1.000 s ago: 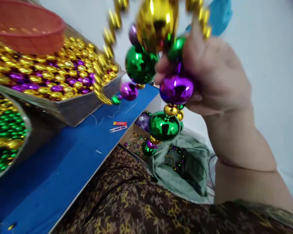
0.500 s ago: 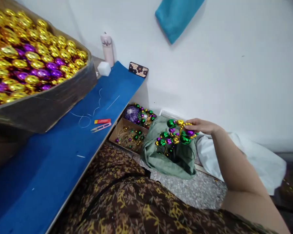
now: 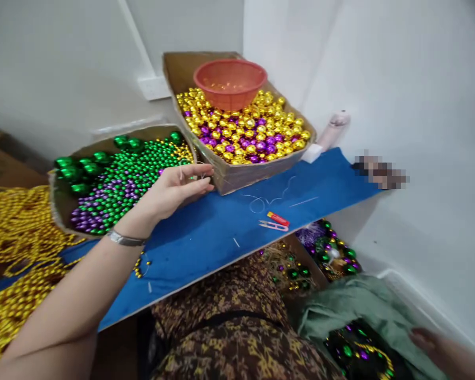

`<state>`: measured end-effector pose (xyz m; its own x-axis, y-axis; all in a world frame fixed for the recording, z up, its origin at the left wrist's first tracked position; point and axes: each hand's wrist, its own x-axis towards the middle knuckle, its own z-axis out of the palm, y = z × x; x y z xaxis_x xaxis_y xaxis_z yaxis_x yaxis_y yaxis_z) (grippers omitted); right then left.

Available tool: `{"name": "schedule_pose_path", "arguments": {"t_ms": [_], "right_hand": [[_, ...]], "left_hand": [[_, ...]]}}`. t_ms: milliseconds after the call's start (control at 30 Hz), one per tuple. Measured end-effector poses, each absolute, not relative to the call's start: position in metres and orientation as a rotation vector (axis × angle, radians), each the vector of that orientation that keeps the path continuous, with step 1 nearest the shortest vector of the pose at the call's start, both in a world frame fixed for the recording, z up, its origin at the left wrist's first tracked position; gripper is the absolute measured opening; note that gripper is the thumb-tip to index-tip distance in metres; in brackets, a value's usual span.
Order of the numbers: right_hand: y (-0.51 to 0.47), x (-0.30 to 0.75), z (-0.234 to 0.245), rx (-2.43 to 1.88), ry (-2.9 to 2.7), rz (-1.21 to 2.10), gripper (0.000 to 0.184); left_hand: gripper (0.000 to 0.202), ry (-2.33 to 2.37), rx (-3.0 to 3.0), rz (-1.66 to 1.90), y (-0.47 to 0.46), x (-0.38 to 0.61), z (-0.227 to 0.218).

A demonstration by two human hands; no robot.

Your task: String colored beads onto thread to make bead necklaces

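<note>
My left hand (image 3: 178,191) is raised beside the front corner of a cardboard box (image 3: 257,173), thumb and index finger close together. A thin pale strand seems to show at these fingers, but what they grip is unclear. Just behind the hand is a bin of small green and purple beads (image 3: 116,182), with larger green ones. At the lower right, my right hand (image 3: 425,340) is smeared by motion over a green cloth bag (image 3: 364,295). Bead strings (image 3: 364,353) in green, purple and gold lie in the bag's opening, apart from the hand.
Gold and purple balls (image 3: 245,137) fill the box, with a red basket (image 3: 230,87) on top. Thread snips (image 3: 275,226) and loose thread lie on the blue tabletop (image 3: 206,237). Gold bead strands (image 3: 19,227) heap at left. A box of beads (image 3: 293,269) sits below the table edge.
The view has swung left. My left hand and the bead bin have come into view. The bead strings, earlier in my right hand, now lie in the green bag, and that hand has let go.
</note>
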<state>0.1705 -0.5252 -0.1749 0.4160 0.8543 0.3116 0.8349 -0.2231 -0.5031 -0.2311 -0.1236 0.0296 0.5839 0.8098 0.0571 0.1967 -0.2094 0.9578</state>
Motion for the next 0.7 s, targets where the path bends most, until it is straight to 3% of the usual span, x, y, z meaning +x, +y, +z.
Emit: {"name": "schedule_pose_path", "arguments": {"t_ms": [167, 467, 600, 700], "right_hand": [[-0.443, 0.167, -0.157, -2.050, -1.633, 0.168, 0.011], [-0.261, -0.017, -0.092, -1.544, -1.814, 0.459, 0.027], [-0.223, -0.066, -0.091, -1.221, -1.774, 0.926, 0.049], [-0.211, -0.075, -0.097, -1.111, -1.782, 1.184, 0.033]], "left_hand": [[0.042, 0.777, 1.686, 0.699, -0.148, -0.255, 0.027], [0.036, 0.723, 1.512, 0.604, -0.185, -0.286, -0.009], [0.036, 0.739, 1.460, 0.611, -0.196, -0.300, -0.015], [0.036, 0.791, 1.429, 0.610, -0.204, -0.313, -0.022]]}}
